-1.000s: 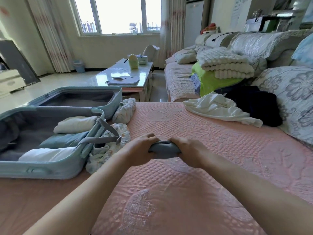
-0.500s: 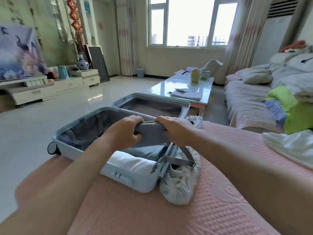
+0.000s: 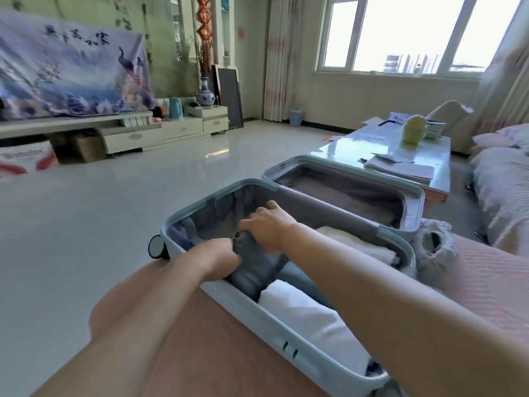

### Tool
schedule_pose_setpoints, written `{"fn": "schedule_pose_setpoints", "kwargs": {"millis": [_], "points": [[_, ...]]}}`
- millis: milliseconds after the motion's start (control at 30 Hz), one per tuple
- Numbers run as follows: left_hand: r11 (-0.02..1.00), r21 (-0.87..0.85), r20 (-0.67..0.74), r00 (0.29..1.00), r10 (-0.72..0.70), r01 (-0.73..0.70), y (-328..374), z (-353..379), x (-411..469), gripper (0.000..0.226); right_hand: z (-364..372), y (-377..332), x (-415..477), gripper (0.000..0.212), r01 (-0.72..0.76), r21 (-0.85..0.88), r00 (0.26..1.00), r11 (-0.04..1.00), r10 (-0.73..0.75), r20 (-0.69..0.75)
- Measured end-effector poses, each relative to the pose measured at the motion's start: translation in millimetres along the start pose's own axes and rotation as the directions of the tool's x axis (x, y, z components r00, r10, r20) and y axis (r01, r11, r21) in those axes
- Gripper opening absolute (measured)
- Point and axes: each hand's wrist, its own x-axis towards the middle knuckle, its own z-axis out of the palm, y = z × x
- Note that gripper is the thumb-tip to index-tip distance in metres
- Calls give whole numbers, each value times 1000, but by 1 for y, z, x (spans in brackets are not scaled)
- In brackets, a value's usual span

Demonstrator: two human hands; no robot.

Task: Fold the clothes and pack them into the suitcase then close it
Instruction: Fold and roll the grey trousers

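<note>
Grey garment [image 3: 253, 272]: rolled into a tight, dark grey bundle. It lies slantwise in the near half of the suitcase [image 3: 249, 310], at that half's left end, with its near end against the near wall.

Suitcase: pale blue hard shell, lying open in two halves on the pink cover [image 3: 492, 282]. One wheel [image 3: 156, 247] shows at the left corner. The far half has a grey lining panel across it.

Count in the near half:
- one grey roll
- one white folded piece [image 3: 309, 319], just right of the roll along the near wall
- one teal piece [image 3: 297, 277], mostly hidden between the white piece and your right arm
- one cream folded piece [image 3: 363, 249] along the far side

That makes four items in all.

Grip: both of your hands are on the roll. Your left hand [image 3: 213, 257] has its fingers curled round the roll's upper left side. Your right hand [image 3: 269, 224] lies over its far end, fingers bent down onto the cloth, with one finger reaching towards the lining.

Outward: a crumpled pale patterned bundle [image 3: 435, 247] sits on the cover, touching the suitcase's right end. A glossy coffee table [image 3: 357, 144] stands beyond the far half.
</note>
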Motion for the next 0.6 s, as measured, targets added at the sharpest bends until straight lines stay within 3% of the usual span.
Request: {"fn": "schedule_pose_setpoints", "kwargs": {"millis": [67, 133, 200, 267, 400, 533, 600], "points": [[996, 83, 115, 992, -42, 32, 0, -1, 10, 29, 15, -10, 8, 40, -20, 110, 996, 994, 10, 94], [986, 160, 199, 976, -86, 54, 3, -3, 15, 28, 34, -16, 9, 51, -86, 256, 989, 963, 52, 137], [976, 205, 254, 959, -125, 73, 4, -5, 19, 22, 50, -15, 3, 60, -215, 503, 971, 837, 127, 204], [970, 231, 253, 958, -134, 75, 5, -5, 20, 16, 62, -9, -2, 57, -307, 637, 945, 707, 149, 291], [989, 147, 145, 989, -15, -7, 9, 3, 20, 44, 66, 2, -9, 47, -320, 569, 934, 758, 153, 322], [990, 117, 207, 977, 48, -73, 11, 3, 19, 35, 58, -1, -14, 38, -352, 447, 915, 822, 201, 351], [989, 137, 230, 973, 28, -61, 15, 3, 18, 32, 58, -5, -18, 41, -343, 416, 930, 842, 242, 278]]}}
